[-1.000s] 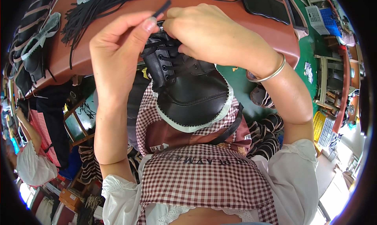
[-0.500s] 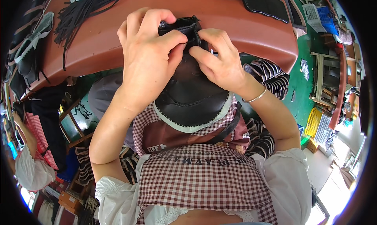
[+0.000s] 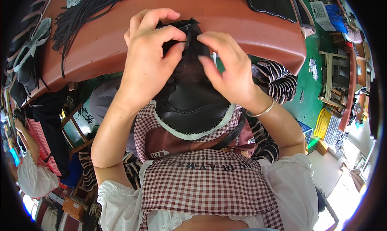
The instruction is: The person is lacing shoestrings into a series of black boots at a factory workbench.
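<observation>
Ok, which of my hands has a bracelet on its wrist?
Your right hand at the black shoe: a gold-coloured bracelet circles its wrist. The left hand has a bare wrist.

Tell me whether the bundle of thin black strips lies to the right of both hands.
No: the bundle of thin black strips lies on the brown table, left of the left hand.

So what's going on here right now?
A person is working at the far end of a black upper with both hands. The left hand pinches at its opening; the right hand is at the other side, its grip unclear. The pale-trimmed end lies over a checked apron. Black cords and a phone lie on the bench.
</observation>
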`<state>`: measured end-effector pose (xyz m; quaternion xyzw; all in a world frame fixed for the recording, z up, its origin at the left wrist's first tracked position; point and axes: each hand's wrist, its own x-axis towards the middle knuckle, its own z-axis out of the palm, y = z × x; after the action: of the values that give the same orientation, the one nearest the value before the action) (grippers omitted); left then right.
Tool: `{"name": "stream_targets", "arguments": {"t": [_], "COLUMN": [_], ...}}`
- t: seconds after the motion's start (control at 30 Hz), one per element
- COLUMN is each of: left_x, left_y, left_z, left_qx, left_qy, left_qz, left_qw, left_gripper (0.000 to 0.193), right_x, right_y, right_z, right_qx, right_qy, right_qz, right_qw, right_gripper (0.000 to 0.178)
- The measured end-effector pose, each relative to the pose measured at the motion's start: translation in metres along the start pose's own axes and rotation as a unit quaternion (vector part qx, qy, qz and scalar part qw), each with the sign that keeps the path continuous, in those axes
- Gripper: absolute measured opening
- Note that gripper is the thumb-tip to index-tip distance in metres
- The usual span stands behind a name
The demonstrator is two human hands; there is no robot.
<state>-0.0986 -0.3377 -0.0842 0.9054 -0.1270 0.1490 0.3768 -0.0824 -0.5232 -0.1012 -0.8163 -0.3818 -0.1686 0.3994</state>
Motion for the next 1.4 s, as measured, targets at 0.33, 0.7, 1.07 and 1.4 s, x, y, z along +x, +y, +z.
{"name": "stream_targets", "arguments": {"t": [0.33, 0.7, 1.07, 1.4], "left_x": [0.006, -0.04, -0.051, 0.013], "left_y": [0.0, -0.011, -0.041, -0.021], "left_z": [-0.003, -0.016, -0.045, -0.257], "left_qx": [-0.032, -0.021, -0.223, -0.214], "left_qy": [-0.047, 0.069, 0.084, -0.029], "left_qz": [-0.046, -0.154, -0.299, -0.193], "left_qw": [0.997, 0.985, 0.924, 0.957], "left_gripper": [0.01, 0.011, 0.018, 0.038], "right_x": [0.024, 0.026, 0.06, 0.101], "right_y": [-0.001, 0.069, -0.015, -0.102], "right_z": [0.008, -0.051, -0.008, 0.024], "right_qx": [-0.164, -0.276, 0.05, 0.085], "right_qy": [0.018, -0.043, -0.214, 0.085], "right_qz": [-0.001, 0.054, -0.051, -0.345], "right_qw": [0.986, 0.959, 0.974, 0.931], "right_gripper": [0.01, 0.005, 0.023, 0.03]}}
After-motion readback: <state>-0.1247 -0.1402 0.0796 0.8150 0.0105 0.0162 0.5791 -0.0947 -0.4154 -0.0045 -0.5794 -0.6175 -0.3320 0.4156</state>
